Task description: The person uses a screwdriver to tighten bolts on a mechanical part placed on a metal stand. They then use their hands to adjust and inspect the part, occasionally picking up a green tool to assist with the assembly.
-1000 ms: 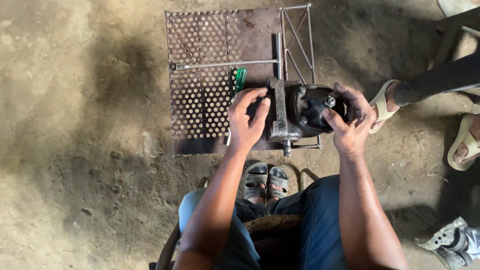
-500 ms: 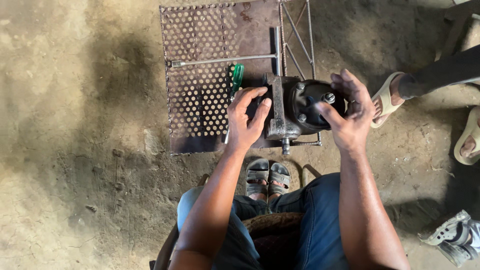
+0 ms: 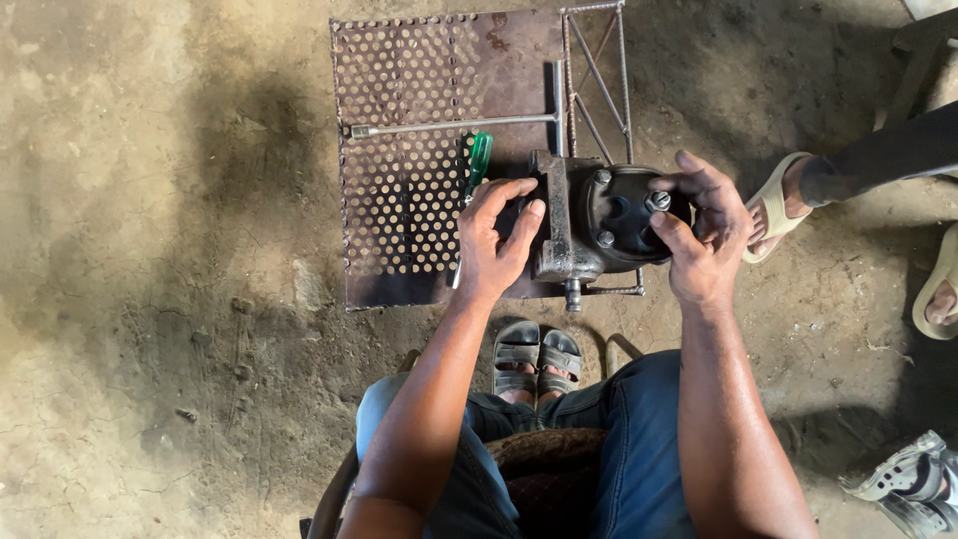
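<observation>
Over dirt floor, left hand [image 3: 496, 240] and right hand [image 3: 701, 240] each grip the metal housing [image 3: 599, 225].

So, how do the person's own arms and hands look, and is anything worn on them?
Both arms are bare up to the picture's lower edge; no sleeves show. The left hand and the right hand wear no gloves, and no ring, watch or bracelet is visible. The forearms look shiny. Blue jeans cover the legs below them.
</observation>
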